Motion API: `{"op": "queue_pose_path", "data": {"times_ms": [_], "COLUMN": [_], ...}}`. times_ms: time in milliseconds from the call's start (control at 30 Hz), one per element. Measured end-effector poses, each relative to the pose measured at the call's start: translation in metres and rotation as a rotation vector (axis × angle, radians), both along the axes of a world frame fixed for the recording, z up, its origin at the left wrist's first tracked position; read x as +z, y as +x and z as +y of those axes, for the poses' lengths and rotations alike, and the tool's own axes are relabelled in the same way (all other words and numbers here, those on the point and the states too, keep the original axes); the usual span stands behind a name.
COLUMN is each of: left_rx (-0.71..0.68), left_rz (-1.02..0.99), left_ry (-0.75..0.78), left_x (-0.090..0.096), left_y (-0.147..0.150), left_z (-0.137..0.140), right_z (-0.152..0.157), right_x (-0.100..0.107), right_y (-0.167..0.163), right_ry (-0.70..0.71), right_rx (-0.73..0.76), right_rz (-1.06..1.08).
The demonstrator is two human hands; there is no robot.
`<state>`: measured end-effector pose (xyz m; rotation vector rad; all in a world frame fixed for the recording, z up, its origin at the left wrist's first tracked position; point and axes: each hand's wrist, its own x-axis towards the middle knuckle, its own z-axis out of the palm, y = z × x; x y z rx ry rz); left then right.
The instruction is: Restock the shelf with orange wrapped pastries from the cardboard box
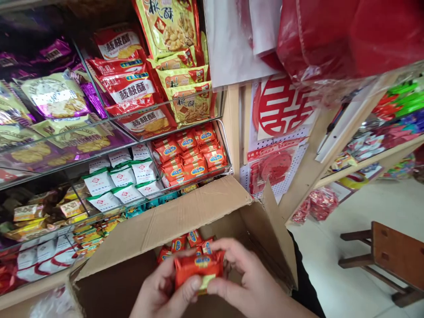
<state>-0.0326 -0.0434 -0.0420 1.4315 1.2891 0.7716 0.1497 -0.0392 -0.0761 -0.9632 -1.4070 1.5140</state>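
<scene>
Over an open cardboard box [278,247], both hands hold one small red snack packet [185,267] with a blue oval label and a yellow patch. My left hand [167,287] grips its left side, thumb across the front. My right hand [243,276] closes on its right side, thumb near the yellow patch. Several similar red packets [179,244] lie inside the box behind my hands. Beyond the box, matching red packets [195,170] stand in stacked rows in a clear shelf bin.
White-and-green packets [122,179] fill the bin to the left. Red walnut shortbread bags [134,90] and yellow bags [188,104] sit higher up. A raised box flap [165,225] leans toward the shelf. A wooden stool [397,256] stands on the floor at right.
</scene>
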Motion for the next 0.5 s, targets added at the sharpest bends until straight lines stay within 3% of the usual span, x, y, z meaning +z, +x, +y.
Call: {"op": "queue_pose_path", "data": {"times_ms": [100, 300, 500], "left_rx": [0.078, 0.133, 0.317], "left_rz": [-0.174, -0.406, -0.434], "left_ry": [-0.052, -0.118, -0.132], "left_x": [0.024, 0.029, 0.042], "left_y": [0.02, 0.044, 0.065], "left_z": [0.016, 0.025, 0.02], "right_z": [0.006, 0.022, 0.024], "right_x": [0.011, 0.018, 0.013], "right_y": [0.01, 0.017, 0.023], "right_ry": [-0.006, -0.059, 0.16], "right_rx": [-0.135, -0.269, -0.372], "right_rz": [0.191, 0.385, 0.27]}}
